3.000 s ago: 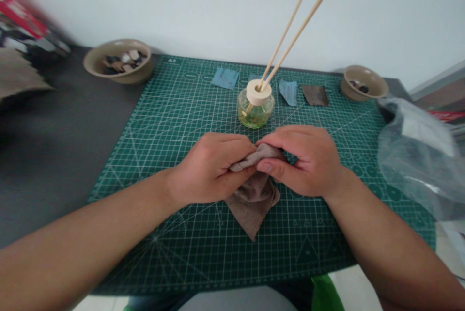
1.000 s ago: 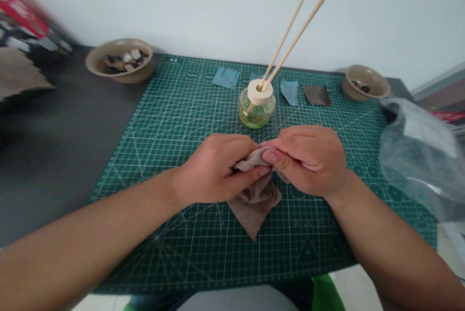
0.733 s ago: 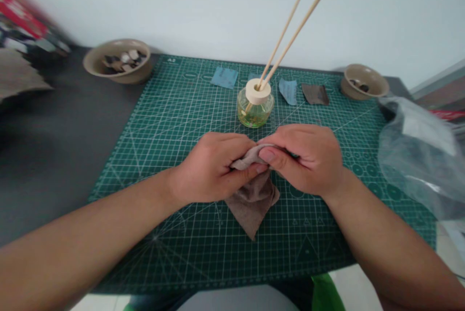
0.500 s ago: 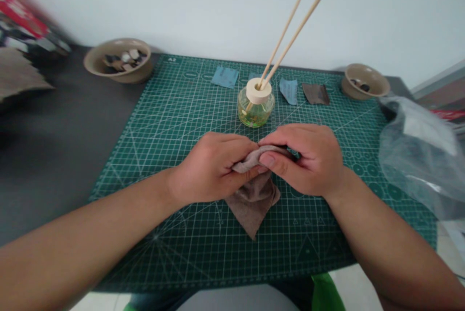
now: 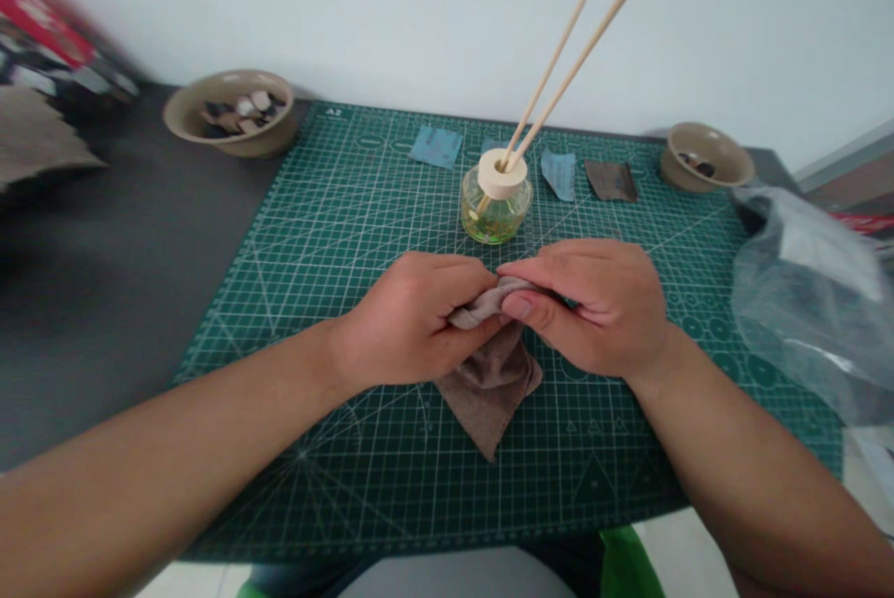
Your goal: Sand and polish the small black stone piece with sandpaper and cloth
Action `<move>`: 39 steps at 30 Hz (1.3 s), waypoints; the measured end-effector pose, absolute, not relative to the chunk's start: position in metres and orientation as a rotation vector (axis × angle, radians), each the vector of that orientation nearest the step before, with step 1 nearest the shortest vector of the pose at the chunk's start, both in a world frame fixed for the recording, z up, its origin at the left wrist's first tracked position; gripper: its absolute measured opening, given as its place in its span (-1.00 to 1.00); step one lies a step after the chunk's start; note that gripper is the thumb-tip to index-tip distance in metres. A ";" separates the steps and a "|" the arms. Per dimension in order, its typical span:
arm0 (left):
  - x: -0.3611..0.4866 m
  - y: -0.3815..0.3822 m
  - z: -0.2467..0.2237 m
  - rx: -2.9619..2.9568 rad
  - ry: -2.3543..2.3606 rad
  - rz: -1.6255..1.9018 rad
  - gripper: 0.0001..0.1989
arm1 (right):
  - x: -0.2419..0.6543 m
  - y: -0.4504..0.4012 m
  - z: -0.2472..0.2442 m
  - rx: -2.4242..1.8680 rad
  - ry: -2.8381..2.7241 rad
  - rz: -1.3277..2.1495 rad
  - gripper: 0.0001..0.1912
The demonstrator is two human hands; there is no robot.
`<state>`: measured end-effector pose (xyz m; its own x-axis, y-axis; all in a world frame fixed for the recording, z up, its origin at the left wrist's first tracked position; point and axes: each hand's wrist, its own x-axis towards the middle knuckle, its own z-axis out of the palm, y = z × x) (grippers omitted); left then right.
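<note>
Between my two hands is a bunched brown cloth (image 5: 489,388), its pointed corner hanging down over the green cutting mat (image 5: 335,235). My left hand (image 5: 419,319) is closed on the cloth's left part. The thumb and fingers of my right hand (image 5: 593,305) pinch the folded upper part from the other side. Whether anything is wrapped inside the cloth is hidden. Just beyond my hands stands a glass diffuser bottle (image 5: 495,207) with a pale round cap, greenish contents and two wooden sticks (image 5: 569,76) leaning to the right.
Blue packets (image 5: 437,147) and a brown packet (image 5: 611,181) lie along the mat's back. A bowl of small pieces (image 5: 230,142) is at back left, a smaller bowl (image 5: 705,174) at back right. A clear plastic bag (image 5: 803,300) lies at right.
The fingers of my right hand have closed in slightly over the folded cloth. The whole scene has shifted a little to the right in the view.
</note>
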<state>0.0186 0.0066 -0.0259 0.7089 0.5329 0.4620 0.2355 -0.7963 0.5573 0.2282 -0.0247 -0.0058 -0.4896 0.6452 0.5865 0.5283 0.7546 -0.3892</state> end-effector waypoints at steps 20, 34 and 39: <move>0.019 0.004 -0.024 2.403 0.584 0.822 -0.73 | 0.222 -0.029 -0.011 -0.976 -2.173 0.097 -0.68; 0.017 0.002 -0.020 2.460 0.732 0.859 -0.90 | 0.226 -0.024 -0.011 -0.977 -2.181 0.266 -0.74; 0.017 0.001 -0.023 2.448 0.803 0.931 -0.80 | 0.227 -0.023 -0.013 -1.019 -2.149 0.248 -0.71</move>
